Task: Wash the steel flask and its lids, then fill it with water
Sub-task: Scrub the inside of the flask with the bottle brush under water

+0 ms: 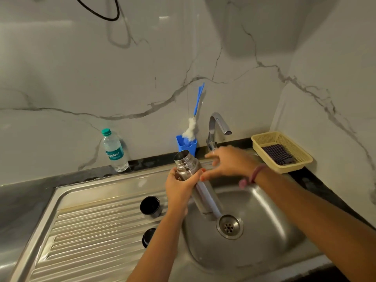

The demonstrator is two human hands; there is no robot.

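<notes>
Against marble wall (142,68): steel sink (91,220), black counter (24,200), tap (216,127).

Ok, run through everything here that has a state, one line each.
flask: open, tilted over the sink, held.
left hand: grips the flask.
right hand: open, reaching towards the tap.
tap: no water seen running.
two lids: off, on the draining board.
water bottle: capped, upright.
</notes>
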